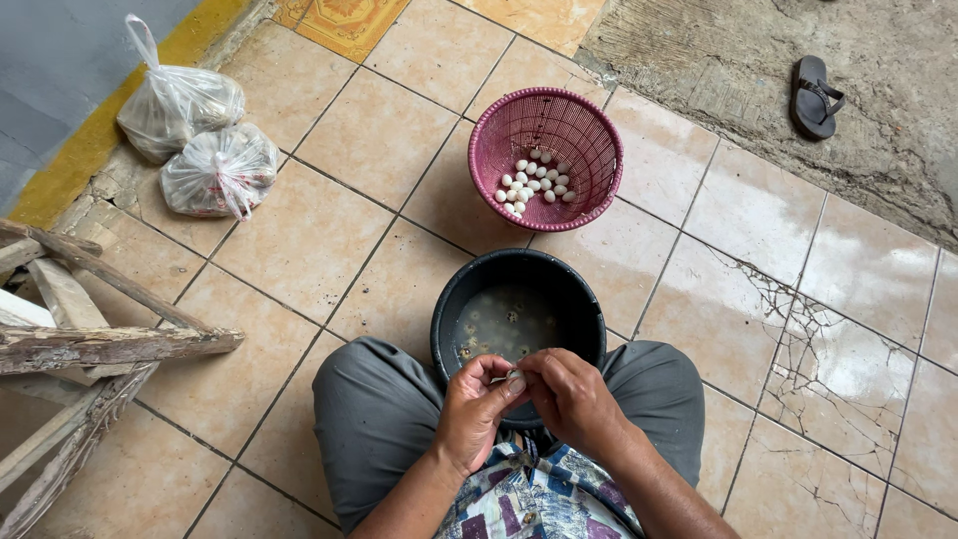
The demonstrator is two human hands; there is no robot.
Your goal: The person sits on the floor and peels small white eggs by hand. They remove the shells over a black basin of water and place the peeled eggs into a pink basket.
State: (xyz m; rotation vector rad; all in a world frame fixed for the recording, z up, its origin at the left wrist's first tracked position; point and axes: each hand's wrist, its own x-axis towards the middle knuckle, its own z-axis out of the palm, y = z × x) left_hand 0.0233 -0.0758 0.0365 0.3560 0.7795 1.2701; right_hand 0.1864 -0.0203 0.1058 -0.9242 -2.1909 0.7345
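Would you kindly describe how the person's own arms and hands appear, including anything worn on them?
Both forearms are bare, with no sleeves showing. The left hand and right hand wear no gloves, and no rings, watch or bracelets are visible. A patterned shirt in blue, white and maroon shows between the arms, above grey trousers.

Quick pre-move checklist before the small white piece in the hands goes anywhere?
1. Small white piece pinched between left hand and right hand: ok.
2. Black bucket right under the hands, murky water with floating bits: ok.
3. Pink basket upright beyond the bucket, a few white pieces inside, room left: ok.
4. Piece fully clean: cannot tell, fingers cover it.
5. Two tied plastic bags shut, off to the left: ok.
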